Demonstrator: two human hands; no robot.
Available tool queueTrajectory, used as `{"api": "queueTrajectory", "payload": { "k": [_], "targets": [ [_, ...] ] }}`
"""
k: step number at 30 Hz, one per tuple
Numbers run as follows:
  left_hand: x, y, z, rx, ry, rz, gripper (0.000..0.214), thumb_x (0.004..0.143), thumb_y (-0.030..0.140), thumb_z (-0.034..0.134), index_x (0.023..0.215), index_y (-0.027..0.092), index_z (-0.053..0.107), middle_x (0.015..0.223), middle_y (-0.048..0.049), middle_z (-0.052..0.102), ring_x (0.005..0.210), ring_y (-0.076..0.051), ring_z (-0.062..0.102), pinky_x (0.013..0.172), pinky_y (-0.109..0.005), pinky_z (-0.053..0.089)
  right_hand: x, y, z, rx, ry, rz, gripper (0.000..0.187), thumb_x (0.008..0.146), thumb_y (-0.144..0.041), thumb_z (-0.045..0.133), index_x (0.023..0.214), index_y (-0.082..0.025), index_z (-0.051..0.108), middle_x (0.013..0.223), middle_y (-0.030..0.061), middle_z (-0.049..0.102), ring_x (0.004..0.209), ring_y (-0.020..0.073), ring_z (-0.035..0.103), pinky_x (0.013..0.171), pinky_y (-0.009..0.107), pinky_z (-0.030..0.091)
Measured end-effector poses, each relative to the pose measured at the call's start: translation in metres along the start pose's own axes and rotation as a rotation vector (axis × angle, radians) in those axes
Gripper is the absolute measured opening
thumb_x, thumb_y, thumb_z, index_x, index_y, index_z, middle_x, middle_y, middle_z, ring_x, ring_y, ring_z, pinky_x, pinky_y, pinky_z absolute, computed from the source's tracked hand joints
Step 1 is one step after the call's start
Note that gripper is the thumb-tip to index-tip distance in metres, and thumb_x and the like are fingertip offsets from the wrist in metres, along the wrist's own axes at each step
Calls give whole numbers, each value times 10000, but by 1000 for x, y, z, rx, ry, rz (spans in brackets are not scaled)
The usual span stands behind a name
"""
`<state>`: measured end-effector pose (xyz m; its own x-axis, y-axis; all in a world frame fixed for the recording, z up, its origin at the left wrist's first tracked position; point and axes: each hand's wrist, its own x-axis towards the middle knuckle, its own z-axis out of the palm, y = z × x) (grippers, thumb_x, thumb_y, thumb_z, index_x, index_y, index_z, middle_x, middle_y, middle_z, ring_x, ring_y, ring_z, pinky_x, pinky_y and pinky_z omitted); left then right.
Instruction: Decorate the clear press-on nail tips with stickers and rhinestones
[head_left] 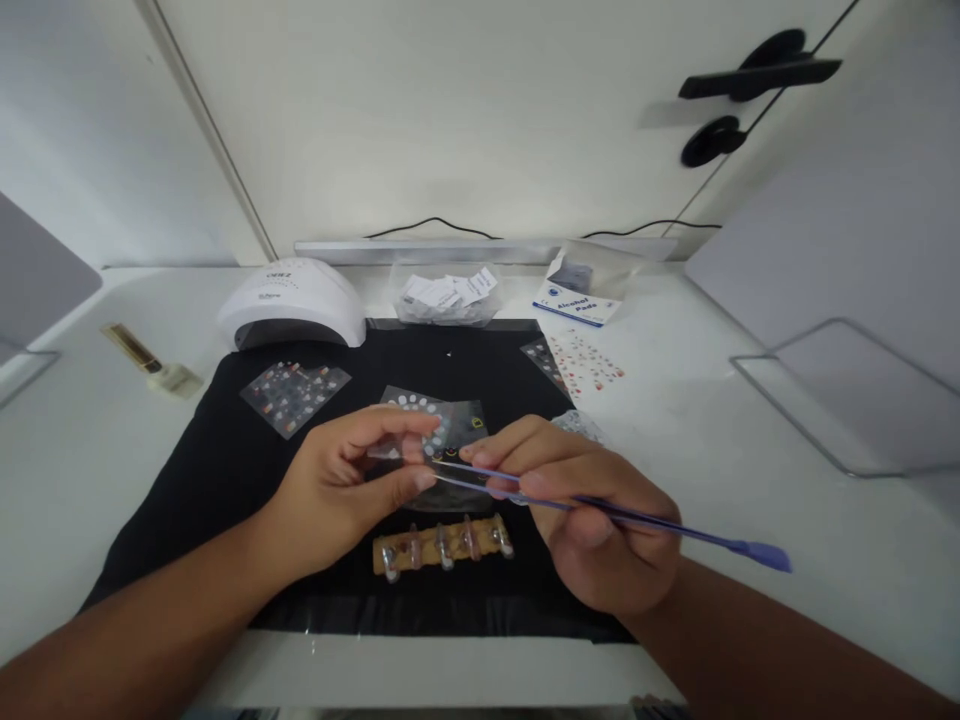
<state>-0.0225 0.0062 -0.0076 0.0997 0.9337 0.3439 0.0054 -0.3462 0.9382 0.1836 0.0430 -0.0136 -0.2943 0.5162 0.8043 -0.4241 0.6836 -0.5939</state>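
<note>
My left hand [337, 475] has its index finger and thumb bent round a clear sticker sheet [411, 400] with rows of pale oval spots. Purple tweezers [660, 522] lie in my right hand [585, 490], their thin tips reaching the gap between my left thumb and index finger. Whether anything small sits between those tips is too fine to see. Behind the fingers is a dark clear sheet [469, 415] with yellow marks. Just below my hands, a tan stand [429, 548] carries several glossy false nails in silver and pinkish tones.
On the black mat [187, 480] lies a patterned sticker sheet [295, 397]. Behind it stand a white nail lamp [292, 290], a clear tub of white packets [446, 295] and an alcohol pads box [577, 295]. A polish bottle [172, 380] lies left; more sticker sheets [585, 362] lie right.
</note>
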Motion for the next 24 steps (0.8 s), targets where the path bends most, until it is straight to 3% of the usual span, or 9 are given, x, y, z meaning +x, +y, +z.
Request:
{"api": "queueTrajectory", "payload": {
  "k": [13, 18, 24],
  "targets": [
    [-1, 7, -2, 271, -28, 263, 379, 829, 21, 700, 1143, 232, 723, 865, 32, 721, 843, -73, 682, 826, -141, 543, -2, -12, -3, -38, -89, 9, 311, 987, -249, 534, 1215, -118, 701, 894, 123, 708, 906, 254, 707, 805, 462, 626],
    [-2, 6, -2, 320, -27, 296, 341, 846, 20, 681, 1121, 220, 701, 868, 26, 723, 825, -79, 684, 785, -144, 560, -3, -18, -3, -47, -101, 91, 317, 995, -279, 530, 1229, -143, 694, 915, 121, 712, 952, 266, 709, 839, 472, 617],
    [-4, 7, -2, 392, -19, 286, 256, 850, 33, 682, 1042, 200, 706, 910, 3, 734, 847, -84, 696, 754, -130, 568, -6, -16, -2, -27, -36, 87, 297, 981, -240, 534, 1201, -138, 705, 892, 114, 684, 890, 258, 700, 799, 458, 623]
  ]
}}
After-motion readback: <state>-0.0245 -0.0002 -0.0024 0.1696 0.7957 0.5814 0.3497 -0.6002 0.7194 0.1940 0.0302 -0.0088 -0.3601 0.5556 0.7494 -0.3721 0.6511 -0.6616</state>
